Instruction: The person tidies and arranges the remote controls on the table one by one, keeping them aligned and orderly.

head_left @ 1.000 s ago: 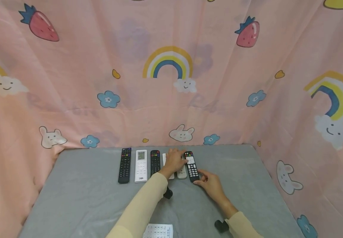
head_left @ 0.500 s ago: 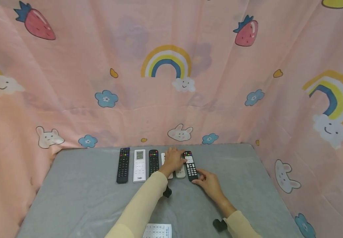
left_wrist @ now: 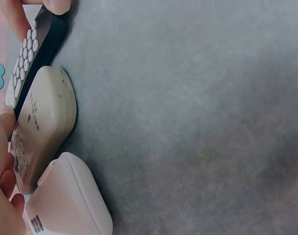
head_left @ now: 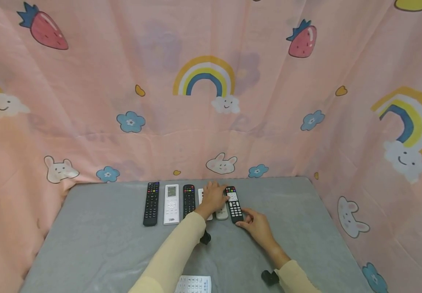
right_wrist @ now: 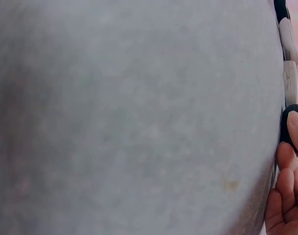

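Note:
At the right end of a row lies a black remote control (head_left: 235,207) with white buttons, slightly tilted. My left hand (head_left: 214,198) reaches over the row and holds its far end, with the thumb against its left edge. The near end is between the thumb and fingers of my right hand (head_left: 260,228). In the left wrist view, a beige remote (left_wrist: 47,115) and a white remote (left_wrist: 70,196) lie beside the black one. The left hand covers much of both in the head view. In the right wrist view, the right thumb (right_wrist: 297,128) presses the black remote's rounded end.
Farther left in the row are a black remote (head_left: 151,204), a white remote with a small screen (head_left: 171,203) and another black remote (head_left: 189,199). A white keypad-like remote (head_left: 195,283) lies at the near edge of the grey table (head_left: 97,244). A patterned pink curtain (head_left: 152,150) hangs behind.
The head view has shifted slightly. Both hands stay on the black remote, and the row shows no visible movement.

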{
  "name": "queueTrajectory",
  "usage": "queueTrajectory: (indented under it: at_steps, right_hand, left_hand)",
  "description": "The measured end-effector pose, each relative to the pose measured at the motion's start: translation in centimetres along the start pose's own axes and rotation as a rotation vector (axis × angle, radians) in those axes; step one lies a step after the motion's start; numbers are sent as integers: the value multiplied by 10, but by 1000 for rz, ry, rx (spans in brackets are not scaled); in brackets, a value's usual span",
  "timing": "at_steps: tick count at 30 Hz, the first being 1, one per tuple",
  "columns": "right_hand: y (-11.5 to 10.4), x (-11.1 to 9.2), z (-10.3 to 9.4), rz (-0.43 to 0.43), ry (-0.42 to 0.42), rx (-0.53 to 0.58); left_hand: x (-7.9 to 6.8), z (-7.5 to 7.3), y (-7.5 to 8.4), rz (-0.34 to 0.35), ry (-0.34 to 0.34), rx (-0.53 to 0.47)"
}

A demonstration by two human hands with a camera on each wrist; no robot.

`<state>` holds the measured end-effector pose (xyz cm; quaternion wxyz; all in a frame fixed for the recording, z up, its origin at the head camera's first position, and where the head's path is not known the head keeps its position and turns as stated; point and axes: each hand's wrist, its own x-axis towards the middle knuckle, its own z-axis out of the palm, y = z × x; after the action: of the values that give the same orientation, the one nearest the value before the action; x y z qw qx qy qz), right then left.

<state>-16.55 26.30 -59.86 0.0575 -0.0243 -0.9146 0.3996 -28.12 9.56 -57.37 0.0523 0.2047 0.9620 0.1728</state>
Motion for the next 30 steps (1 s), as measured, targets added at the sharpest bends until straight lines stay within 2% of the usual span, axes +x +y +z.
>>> queueTrajectory:
  at_steps: [4, 9, 14, 18, 21, 24, 27, 30]
  right_hand:
    - [-2, 0, -2, 26, -20, 24]
    - [-8, -3, -9, 71, 3, 87]
    - [-11, -13, -10, 64, -7, 95]
    - [-16, -25, -5, 69, -21, 108]
    - [-22, -36, -2, 51, -41, 123]
    - [-28, -50, 3, -3, -91, 149]
    - [-32, -64, 9, -81, -165, 180]
    - [-35, -77, 15, -165, -246, 202]
  left_hand:
    - [-2, -1, -2, 5, 19, -16]
    - [-9, -5, -6, 50, 60, -115]
    - [-22, -9, -16, 93, 99, -245]
    - [-38, -16, -25, 135, 122, -326]
    - [-57, -26, -34, 178, 153, -342]
    - [-83, -36, -47, 191, 178, -331]
    - [-115, -44, -64, 157, 172, -353]
    - [-149, -50, -82, 110, 153, -415]
